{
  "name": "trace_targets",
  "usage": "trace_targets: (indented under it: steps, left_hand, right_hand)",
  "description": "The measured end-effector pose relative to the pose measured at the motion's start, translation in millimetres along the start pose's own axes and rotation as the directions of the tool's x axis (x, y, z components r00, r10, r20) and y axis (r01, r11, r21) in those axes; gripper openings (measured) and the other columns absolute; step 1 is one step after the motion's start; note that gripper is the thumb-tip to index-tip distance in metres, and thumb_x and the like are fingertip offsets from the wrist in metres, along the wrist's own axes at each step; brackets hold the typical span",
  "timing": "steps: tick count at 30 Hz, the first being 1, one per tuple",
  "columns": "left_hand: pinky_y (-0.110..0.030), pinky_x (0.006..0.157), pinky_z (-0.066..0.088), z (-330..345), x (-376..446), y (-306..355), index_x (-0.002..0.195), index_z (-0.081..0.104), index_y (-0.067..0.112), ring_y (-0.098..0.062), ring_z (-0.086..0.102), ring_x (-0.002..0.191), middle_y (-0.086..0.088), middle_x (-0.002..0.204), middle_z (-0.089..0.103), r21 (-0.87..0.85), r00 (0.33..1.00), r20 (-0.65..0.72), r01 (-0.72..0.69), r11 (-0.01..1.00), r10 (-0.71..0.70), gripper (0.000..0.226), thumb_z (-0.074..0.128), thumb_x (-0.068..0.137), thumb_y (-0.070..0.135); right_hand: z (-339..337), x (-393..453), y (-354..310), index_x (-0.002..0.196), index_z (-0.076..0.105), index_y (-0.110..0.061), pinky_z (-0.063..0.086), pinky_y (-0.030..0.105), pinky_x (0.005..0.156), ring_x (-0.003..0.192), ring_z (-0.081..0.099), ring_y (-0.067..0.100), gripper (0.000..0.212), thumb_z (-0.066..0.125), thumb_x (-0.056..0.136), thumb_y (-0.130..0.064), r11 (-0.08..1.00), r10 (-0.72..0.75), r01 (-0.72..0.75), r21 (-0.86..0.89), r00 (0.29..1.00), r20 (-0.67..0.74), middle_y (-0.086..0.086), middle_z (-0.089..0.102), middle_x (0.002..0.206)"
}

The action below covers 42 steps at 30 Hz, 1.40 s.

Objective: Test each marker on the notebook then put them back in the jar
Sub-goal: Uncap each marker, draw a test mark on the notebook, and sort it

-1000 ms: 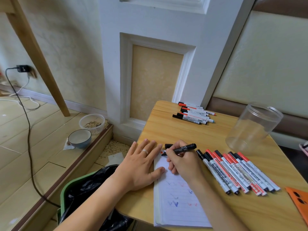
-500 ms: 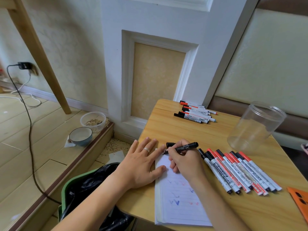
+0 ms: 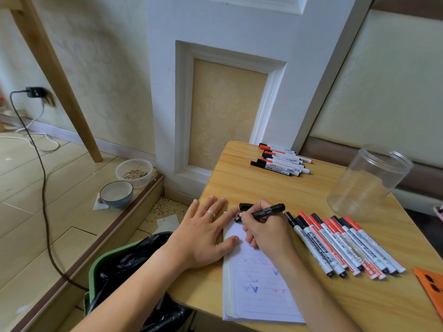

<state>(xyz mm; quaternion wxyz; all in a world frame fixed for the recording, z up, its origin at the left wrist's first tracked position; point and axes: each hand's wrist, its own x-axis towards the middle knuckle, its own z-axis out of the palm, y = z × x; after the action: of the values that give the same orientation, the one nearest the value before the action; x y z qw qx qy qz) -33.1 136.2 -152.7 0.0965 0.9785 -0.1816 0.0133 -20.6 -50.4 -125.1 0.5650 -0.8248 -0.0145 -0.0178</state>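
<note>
A small wooden worktop [image 3: 251, 188] stands against a white pillar [image 3: 215, 25] with a recessed yellow panel [image 3: 225, 111] framed in white moulding. To the right the wall carries a pale padded panel [image 3: 388, 80] above a brown band [image 3: 335, 149]. To the left the wall [image 3: 100, 68] is cream and textured, with a white skirting [image 3: 72, 137] at its foot. The floor [image 3: 24, 188] is light wood planks, raised as a step with a dark edge strip [image 3: 100, 238]. A slanted wooden leg [image 3: 62, 87] crosses the left wall. A black plug [image 3: 36, 92] sits in a socket, and its cable [image 3: 44, 188] trails over the floor. Soft, even daylight fills the room.
</note>
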Motion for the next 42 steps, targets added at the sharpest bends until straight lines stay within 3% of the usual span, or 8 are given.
trace_targets:
  steps: [9,21,33,39,42]
  left_hand:
    - [-0.048,0.126,-0.007,2.3,1.1,-0.9,0.16,-0.002,0.046,-0.016,-0.017,0.156,0.005,0.171,-0.001,0.003,1.0,-0.005,0.002,1.0,-0.002,0.084,0.002,0.083,0.079]
    - [-0.048,0.126,-0.007,1.9,1.1,-1.0,0.16,0.001,0.046,-0.015,-0.015,0.156,0.006,0.171,0.001,-0.008,1.0,-0.016,-0.001,1.0,0.001,0.083,0.003,0.084,0.08]
    - [-0.047,0.126,-0.007,1.4,1.1,-1.7,0.159,-0.002,0.048,-0.013,-0.017,0.155,0.006,0.171,-0.001,-0.011,1.0,-0.003,0.0,1.0,0.0,0.083,0.003,0.083,0.08]
    - [-0.047,0.126,-0.006,0.5,2.0,-0.9,0.158,0.002,0.05,-0.013,-0.013,0.156,0.008,0.171,0.003,-0.011,1.0,-0.011,0.015,1.0,-0.015,0.083,0.005,0.082,0.081]
    - [-0.046,0.127,-0.005,-0.1,1.3,-0.6,0.157,0.004,0.053,-0.012,-0.012,0.156,0.01,0.171,0.004,-0.041,1.0,-0.015,0.021,0.999,-0.022,0.081,0.007,0.082,0.082]
  right_hand:
    - [0.6,2.3,-0.5,0.084,0.063,-0.019,0.05,0.033,0.051,0.048,0.062,0.022,0.014,0.07,0.095,-0.026,0.999,-0.021,0.021,-0.038,1.0,0.018,0.009,0.07,0.064]
    - [0.2,-0.1,-2.6,0.085,0.06,-0.013,0.046,0.031,0.046,0.046,0.06,0.022,0.014,0.069,0.095,-0.019,0.999,0.005,-0.004,0.051,0.999,-0.032,0.014,0.069,0.064]
    - [-0.5,-1.2,-0.1,0.084,0.064,-0.018,0.047,0.029,0.05,0.049,0.062,0.017,0.013,0.071,0.094,-0.022,1.0,-0.013,0.013,-0.011,1.0,0.024,0.009,0.071,0.065]
    - [-10.2,3.6,-5.2,0.089,0.061,-0.011,0.046,0.033,0.049,0.052,0.061,0.026,0.013,0.067,0.097,-0.018,0.99,0.022,-0.028,0.141,0.999,0.049,0.013,0.07,0.069]
    - [-22.4,0.6,-4.1,0.09,0.062,-0.011,0.044,0.031,0.048,0.052,0.061,0.026,0.011,0.067,0.097,-0.018,0.992,0.033,-0.038,0.122,0.999,0.043,0.011,0.071,0.069]
